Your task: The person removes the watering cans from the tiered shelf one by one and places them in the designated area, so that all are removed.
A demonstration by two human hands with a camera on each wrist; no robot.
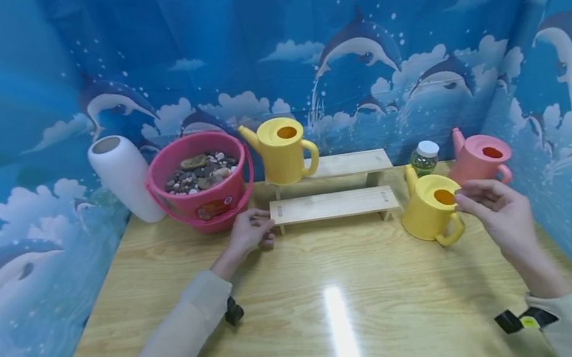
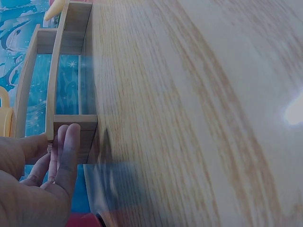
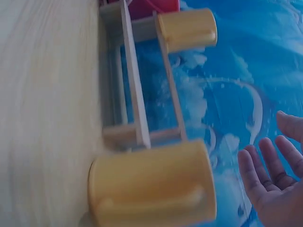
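Note:
A two-step wooden stand stands at the back of the table. My left hand is at the left end of its lower board, and in the left wrist view the thumb and fingers pinch that end. On the upper step, at the left, sits a yellow watering can. A second yellow watering can is on the table to the right of the stand. My right hand hovers beside its rim and handle; in the right wrist view the fingers are spread loosely and hold nothing.
Left of the stand is a pink bucket of pebbles, with a white vase behind it. A white-capped jar and a pink watering can stand at the back right. Dolphin-print curtains surround the table.

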